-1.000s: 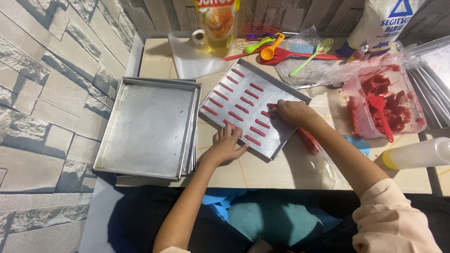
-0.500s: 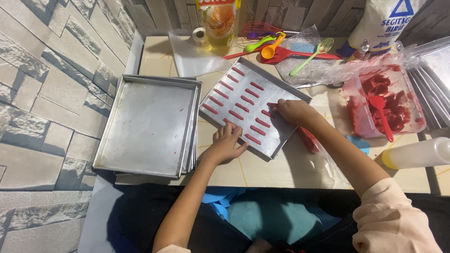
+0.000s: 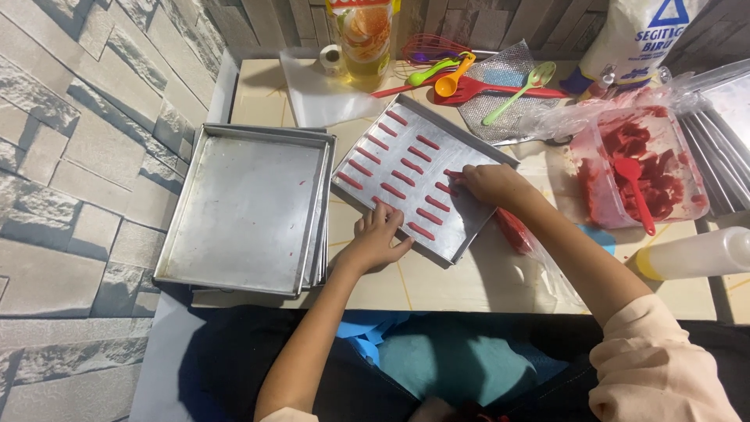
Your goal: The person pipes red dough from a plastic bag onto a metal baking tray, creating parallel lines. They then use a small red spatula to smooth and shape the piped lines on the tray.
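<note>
We're looking at a home kitchen baking spot: metal baking trays sitting on a tiled counter, coloured measuring spoons, a whisk and an oil bottle crowding a stone-patterned wall.

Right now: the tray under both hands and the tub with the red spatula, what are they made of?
Tray: looks like bare metal, likely aluminium; dull grey matte sheen, thin folded rim. Tub: looks like clear plastic; red mix shows through its wall. Spatula: glossy red, plastic or silicone; can't tell which.

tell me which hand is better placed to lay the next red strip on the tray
Right, probably. The right hand already rests over the red strips mid-tray, while the left hand lies flat on the baking tray at its near edge.
</note>
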